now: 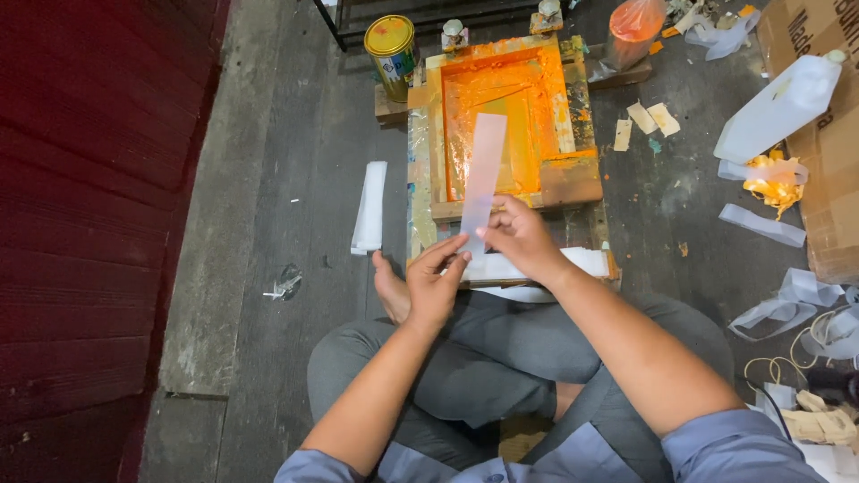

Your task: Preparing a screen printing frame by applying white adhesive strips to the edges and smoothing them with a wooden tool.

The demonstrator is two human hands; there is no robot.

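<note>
Above the orange-stained printing frame [510, 125]: pale translucent strip [484, 161], upright, pinched at its lower end by right hand [519, 237]; left hand [436, 282] fingertips touching alongside. Likely light, thin, floppy, easily creased; best held at the edges.

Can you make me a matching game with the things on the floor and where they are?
Things:
1. paint tin
2. white strip
3. white jug
4. folded white stack

Places:
A. lying on its side at the right, against a cardboard box
B. pinched by both hands, left hand and right hand
C. on the floor left of the orange printing frame
D. standing at the frame's top-left corner

Pairs: 1-D, 2-B, 3-A, 4-C
</note>
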